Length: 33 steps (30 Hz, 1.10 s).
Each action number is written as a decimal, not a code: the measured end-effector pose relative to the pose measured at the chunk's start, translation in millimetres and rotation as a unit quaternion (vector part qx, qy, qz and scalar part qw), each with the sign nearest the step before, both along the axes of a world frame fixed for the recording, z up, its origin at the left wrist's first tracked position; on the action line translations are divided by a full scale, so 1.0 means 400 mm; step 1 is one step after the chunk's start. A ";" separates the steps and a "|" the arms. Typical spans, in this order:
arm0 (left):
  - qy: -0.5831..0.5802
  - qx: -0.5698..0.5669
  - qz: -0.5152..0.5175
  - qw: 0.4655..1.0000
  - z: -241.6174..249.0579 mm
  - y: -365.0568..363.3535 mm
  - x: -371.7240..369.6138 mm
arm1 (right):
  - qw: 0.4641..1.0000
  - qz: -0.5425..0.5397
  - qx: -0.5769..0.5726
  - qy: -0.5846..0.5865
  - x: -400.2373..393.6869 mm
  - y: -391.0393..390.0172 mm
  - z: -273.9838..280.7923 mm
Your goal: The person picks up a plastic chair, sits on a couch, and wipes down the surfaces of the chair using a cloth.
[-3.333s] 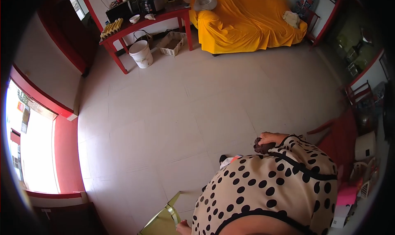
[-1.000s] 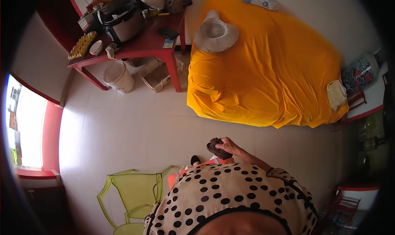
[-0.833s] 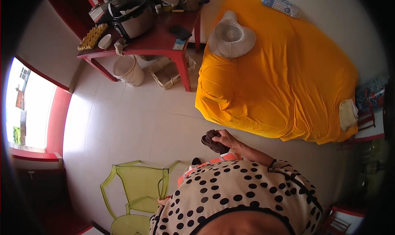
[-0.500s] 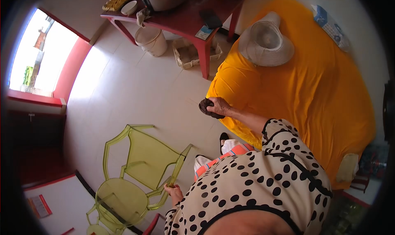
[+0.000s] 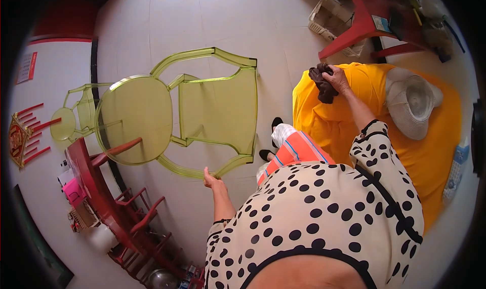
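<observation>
Clutching dark cloth (image 5: 324,85), right hand (image 5: 338,79) closed, left hand (image 5: 213,181) touching green chair (image 5: 218,112)

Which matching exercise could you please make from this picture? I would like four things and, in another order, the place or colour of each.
1. dark brown bundle
2. pale hat
3. chair
4. crate

A. close to a red table leg
B. in the right hand
C. on the yellow cover
D. see-through green

Right pairs: 1-B, 2-C, 3-D, 4-A
</observation>
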<state>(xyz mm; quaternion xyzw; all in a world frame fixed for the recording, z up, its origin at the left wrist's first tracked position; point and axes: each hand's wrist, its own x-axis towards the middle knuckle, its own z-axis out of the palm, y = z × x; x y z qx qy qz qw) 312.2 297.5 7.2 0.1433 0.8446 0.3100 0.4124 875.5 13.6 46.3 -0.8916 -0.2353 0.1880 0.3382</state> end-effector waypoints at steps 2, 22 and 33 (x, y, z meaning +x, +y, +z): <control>0.043 0.018 -0.006 0.999 -0.003 -0.040 -0.043 | 0.999 0.008 0.030 -0.012 0.008 -0.011 -0.030; -0.031 0.262 -0.006 0.965 -0.036 -0.229 -0.114 | 0.923 0.096 0.311 0.203 0.056 -0.058 -0.043; -0.069 0.310 0.098 0.943 -0.082 -0.310 -0.137 | 0.883 0.215 0.378 0.175 0.160 0.064 -0.095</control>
